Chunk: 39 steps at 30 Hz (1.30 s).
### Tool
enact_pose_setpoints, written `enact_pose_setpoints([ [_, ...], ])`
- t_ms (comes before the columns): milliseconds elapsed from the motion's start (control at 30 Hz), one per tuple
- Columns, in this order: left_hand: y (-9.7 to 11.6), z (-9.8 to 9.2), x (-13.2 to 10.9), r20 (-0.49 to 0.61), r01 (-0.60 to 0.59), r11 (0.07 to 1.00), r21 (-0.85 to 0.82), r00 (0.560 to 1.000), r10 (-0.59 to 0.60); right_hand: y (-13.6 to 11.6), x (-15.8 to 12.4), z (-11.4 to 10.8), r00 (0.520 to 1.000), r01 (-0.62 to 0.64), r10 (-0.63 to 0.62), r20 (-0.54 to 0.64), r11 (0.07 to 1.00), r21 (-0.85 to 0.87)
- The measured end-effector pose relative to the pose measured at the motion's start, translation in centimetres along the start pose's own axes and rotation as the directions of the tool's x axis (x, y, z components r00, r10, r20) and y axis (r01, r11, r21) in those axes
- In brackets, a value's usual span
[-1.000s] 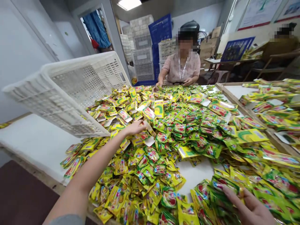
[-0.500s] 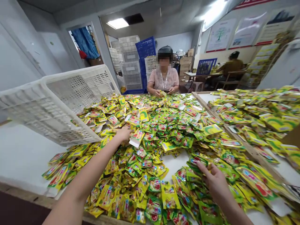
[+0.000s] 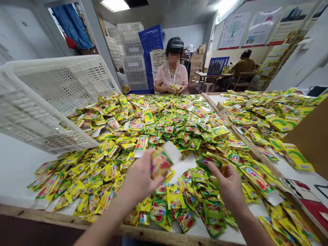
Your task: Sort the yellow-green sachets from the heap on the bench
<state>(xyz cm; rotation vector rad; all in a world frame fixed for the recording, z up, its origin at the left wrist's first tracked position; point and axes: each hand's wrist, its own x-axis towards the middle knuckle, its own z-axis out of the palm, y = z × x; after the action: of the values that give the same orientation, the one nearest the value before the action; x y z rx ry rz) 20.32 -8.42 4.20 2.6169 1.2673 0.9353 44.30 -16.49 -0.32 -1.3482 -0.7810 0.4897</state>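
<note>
Steering from the head view, I have the left hand half-closed around a printed box, white flap out, at six o'clock, and the right hand pinching green sachets between four and five, where a light grip should leave both uncreased

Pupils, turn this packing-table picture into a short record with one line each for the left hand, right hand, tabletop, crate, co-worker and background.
left hand: holding a small yellow carton, white flap open
right hand: holding at least one green sachet
tabletop: white, heaped with cartons and sachets
white perforated crate: tilted, left of the heap
co-worker: across the table, both hands at yellow packaging
background: stacked white crates, wall posters
</note>
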Motion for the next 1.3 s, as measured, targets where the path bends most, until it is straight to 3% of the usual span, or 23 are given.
enact_pose_setpoints([
  [100, 3.1, 4.6, -2.4, -0.094, -0.118, 0.989, -0.085, 0.989, 0.110, -3.4, -1.3, 0.0, 0.967, 0.247, -0.244, 0.071, 0.968, -0.035],
  [167, 4.2, 6.4, -3.0, -0.182, -0.149, 0.982, -0.118, 0.975, 0.127, -5.2, -1.8, 0.1, 0.891, 0.431, -0.408, 0.199, 0.898, -0.090],
  [233, 4.7, 7.4, -3.2, -0.261, -0.159, 0.976, -0.151, 0.958, 0.116, -6.4, -1.8, 0.2, 0.811, 0.558, -0.479, 0.336, 0.806, -0.197],
  [333, 4.8, 8.0, -3.3, -0.336, -0.178, 0.971, -0.163, 0.935, 0.115, -7.2, -1.1, -0.2, 0.754, 0.606, -0.394, 0.525, 0.725, -0.327],
  [433, 4.8, 8.6, -3.6, -0.358, -0.211, 0.968, -0.136, 0.922, 0.151, -7.4, -0.3, -0.8, 0.700, 0.587, -0.232, 0.675, 0.726, -0.359],
  [633, 4.7, 9.8, -3.8, -0.369, -0.212, 0.975, -0.069, 0.913, 0.172, -6.6, 1.0, -0.7, 0.623, 0.555, -0.108, 0.775, 0.759, -0.340],
  [700, 4.7, 9.9, -3.9, -0.371, -0.205, 0.976, -0.071, 0.914, 0.164, -6.0, 1.4, -0.3, 0.648, 0.459, -0.054, 0.760, 0.823, -0.333],
  [800, 4.9, 9.6, -4.2, -0.353, -0.173, 0.978, -0.121, 0.928, 0.120, -4.8, 1.3, 0.5, 0.797, 0.302, -0.046, 0.602, 0.894, -0.331],
  [867, 4.9, 9.3, -4.3, -0.328, -0.136, 0.978, -0.160, 0.942, 0.077, -4.4, 0.5, 0.9, 0.883, 0.306, -0.140, 0.448, 0.895, -0.323],
  [933, 5.0, 9.1, -4.5, -0.324, -0.102, 0.981, -0.164, 0.945, 0.044, -4.3, -0.5, 1.2, 0.898, 0.360, -0.244, 0.365, 0.885, -0.296],
  [1000, 5.2, 8.9, -4.7, -0.328, -0.088, 0.985, -0.146, 0.944, 0.036, -4.4, -1.5, 1.6, 0.891, 0.359, -0.258, 0.374, 0.905, -0.229],
  [1167, 6.0, 8.3, -5.3, -0.250, -0.045, 0.979, -0.198, 0.968, -0.006, -4.1, -1.9, 2.3, 0.934, 0.109, -0.080, 0.348, 0.992, -0.066],
  [1300, 6.6, 8.5, -5.7, -0.204, 0.055, 0.958, -0.283, 0.972, -0.116, -3.7, -1.9, 2.6, 0.932, 0.229, -0.152, 0.328, 0.951, -0.207],
])
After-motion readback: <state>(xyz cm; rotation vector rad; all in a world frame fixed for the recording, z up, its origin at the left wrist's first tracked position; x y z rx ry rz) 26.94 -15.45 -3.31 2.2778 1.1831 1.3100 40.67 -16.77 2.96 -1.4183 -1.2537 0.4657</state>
